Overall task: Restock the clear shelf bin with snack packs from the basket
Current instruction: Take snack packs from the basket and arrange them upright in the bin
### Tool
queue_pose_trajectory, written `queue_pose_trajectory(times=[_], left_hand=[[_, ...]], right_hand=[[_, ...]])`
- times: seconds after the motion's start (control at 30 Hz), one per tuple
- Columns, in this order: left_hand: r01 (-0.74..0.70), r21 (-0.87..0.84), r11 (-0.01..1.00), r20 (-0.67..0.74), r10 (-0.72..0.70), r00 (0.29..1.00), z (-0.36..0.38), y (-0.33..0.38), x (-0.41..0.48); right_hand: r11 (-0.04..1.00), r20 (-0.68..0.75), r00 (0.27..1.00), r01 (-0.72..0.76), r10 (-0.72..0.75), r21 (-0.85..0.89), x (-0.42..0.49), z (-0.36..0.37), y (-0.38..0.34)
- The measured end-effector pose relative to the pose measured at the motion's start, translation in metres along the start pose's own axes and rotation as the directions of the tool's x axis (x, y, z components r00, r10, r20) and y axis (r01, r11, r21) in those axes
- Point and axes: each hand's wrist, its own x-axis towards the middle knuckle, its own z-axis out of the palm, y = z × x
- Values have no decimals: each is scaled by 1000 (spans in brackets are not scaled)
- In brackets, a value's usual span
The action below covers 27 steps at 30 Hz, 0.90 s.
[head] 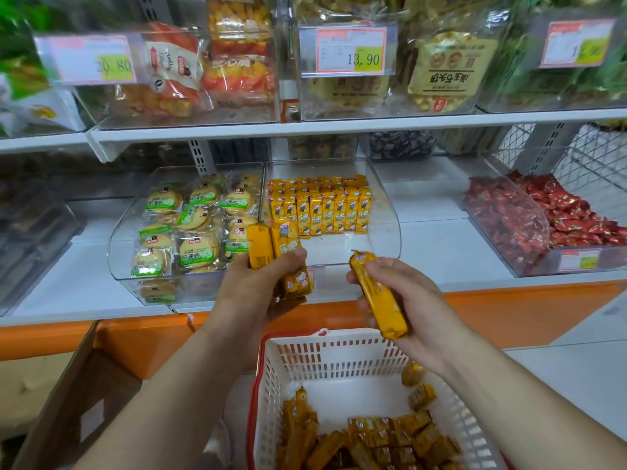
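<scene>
My left hand (251,293) grips a bunch of yellow snack packs (283,252), held upright just in front of the clear shelf bin (383,232). One more yellow snack pack (378,295) lies slanted in my right hand (410,300), above the basket's far rim. In the bin, several yellow packs (322,208) stand in neat rows at the back, with its front floor bare. The white plastic basket (336,354) below my hands holds several loose yellow packs (366,442).
A clear bin of green-labelled round biscuits (190,228) sits left of the target bin. A bin of red-wrapped sweets (543,218) is at the right. An upper shelf (305,125) carries bagged snacks and price tags. A cardboard box (68,401) stands at lower left.
</scene>
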Motion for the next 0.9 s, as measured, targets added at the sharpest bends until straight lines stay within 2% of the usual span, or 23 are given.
queue_pose_trajectory(times=[0.07,0.2,0.47,0.57,0.7,0.9], left_hand=[[-2,-6,1000,-1,2,1000,-6,4,-1],[-15,-11,1000,0,15,1000,-18,12,1],[-84,64,994,-41,86,995,-51,24,17],[-106,106,989,-55,112,992,-64,28,26],[-121,149,981,-95,136,986,-79,30,38],[-147,176,973,-85,164,983,-89,25,46]], right_hand=[[999,-44,999,-2,-1,-51,1,5,2],[996,-74,994,-78,81,42,8,19,4],[992,-3,998,59,-60,-108,44,46,-10],[964,35,988,154,-150,-219,74,58,-17],[793,-50,937,263,-345,-550,139,65,-21],[475,31,906,250,-422,-844,236,64,10]])
